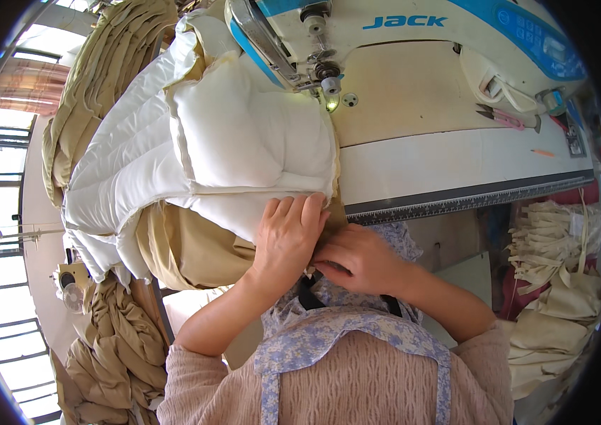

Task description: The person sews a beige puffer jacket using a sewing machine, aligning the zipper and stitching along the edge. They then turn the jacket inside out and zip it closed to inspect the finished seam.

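A puffy white padded fabric piece lies on the left of the sewing machine bed, its right edge running up to the lit needle area. Tan fabric hangs beneath the padding and shows along its seam edge. My left hand has its fingers closed on the near right corner of the padded fabric. Close beside it, my right hand pinches the tan fabric edge just below that corner. The fingertips of both hands are partly hidden by folds and knuckles.
The white and blue sewing machine stands at the back. Pink-handled snips lie on its table, and a black ruler strip follows the front edge. Tan fabric piles sit at left; cream pieces at right.
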The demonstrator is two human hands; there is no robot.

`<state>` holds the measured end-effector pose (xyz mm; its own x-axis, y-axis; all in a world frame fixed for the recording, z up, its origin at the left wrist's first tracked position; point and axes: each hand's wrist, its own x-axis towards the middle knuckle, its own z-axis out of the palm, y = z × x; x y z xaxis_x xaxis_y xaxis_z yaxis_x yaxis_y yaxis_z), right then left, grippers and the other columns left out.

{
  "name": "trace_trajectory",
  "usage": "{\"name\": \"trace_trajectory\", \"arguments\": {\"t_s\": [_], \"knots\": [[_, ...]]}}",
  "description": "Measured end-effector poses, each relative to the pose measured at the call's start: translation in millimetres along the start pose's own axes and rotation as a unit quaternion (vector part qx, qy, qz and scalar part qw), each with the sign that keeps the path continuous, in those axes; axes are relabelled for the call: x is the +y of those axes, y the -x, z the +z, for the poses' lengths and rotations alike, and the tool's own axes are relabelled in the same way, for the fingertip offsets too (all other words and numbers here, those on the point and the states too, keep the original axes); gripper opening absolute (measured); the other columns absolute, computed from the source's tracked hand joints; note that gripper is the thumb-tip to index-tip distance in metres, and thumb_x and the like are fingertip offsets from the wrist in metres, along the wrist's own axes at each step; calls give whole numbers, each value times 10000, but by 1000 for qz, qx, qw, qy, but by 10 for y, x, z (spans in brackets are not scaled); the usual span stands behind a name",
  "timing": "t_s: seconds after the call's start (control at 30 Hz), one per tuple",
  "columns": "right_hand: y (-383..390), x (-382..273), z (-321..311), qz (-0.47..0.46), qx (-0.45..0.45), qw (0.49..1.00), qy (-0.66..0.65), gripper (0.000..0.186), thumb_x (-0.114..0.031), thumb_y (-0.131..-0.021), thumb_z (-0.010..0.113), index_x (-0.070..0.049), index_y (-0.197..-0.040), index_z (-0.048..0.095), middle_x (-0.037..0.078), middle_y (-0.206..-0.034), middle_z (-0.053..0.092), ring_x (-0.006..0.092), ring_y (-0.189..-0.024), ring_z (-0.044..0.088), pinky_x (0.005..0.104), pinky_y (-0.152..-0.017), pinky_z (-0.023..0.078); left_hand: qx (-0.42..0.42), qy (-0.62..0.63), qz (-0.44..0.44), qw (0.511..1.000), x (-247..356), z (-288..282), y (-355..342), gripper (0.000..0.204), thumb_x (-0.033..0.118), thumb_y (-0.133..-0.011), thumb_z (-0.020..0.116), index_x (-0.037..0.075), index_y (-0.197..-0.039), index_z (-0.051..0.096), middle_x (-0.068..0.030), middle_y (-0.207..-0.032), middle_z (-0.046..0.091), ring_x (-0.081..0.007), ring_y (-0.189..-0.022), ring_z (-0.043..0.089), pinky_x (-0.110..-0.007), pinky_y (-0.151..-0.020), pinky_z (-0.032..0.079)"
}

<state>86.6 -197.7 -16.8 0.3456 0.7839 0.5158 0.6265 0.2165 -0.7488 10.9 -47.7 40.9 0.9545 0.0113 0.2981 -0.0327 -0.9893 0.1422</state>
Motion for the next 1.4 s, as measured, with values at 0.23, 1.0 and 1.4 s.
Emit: {"name": "trace_trajectory", "arguments": {"t_s": [0.23,1.0,1.4], "knots": [[-977,199,-6,49,212,976,-19,300,-185,-924,641,-7,-1164,618,193,-1077,661,380,-984,626,436,-872,508,-44,-123,109,985,71,82,-10,219,114,-744,636,2,-932,653,-112,-972,599,-253,-955,558,-361,-788,446],[-49,383,-169,-197,-94,963,160,228,-213,-743,741,-88,-926,687,42,-1028,664,221,-1063,614,394,-1027,488,13,75,23,997,-269,-103,-295,244,-35,-799,658,-8,-1041,652,-114,-1180,647,-330,-1054,610,-436,-909,519],[-132,288,-224,-57,-74,995,32,191,-257,-801,758,-92,-861,683,37,-879,701,262,-904,688,354,-757,562,-118,106,20,987,-402,-94,-433,182,57,-900,642,94,-1074,680,-28,-1327,628,-312,-1335,516,-660,-1139,267]]}}
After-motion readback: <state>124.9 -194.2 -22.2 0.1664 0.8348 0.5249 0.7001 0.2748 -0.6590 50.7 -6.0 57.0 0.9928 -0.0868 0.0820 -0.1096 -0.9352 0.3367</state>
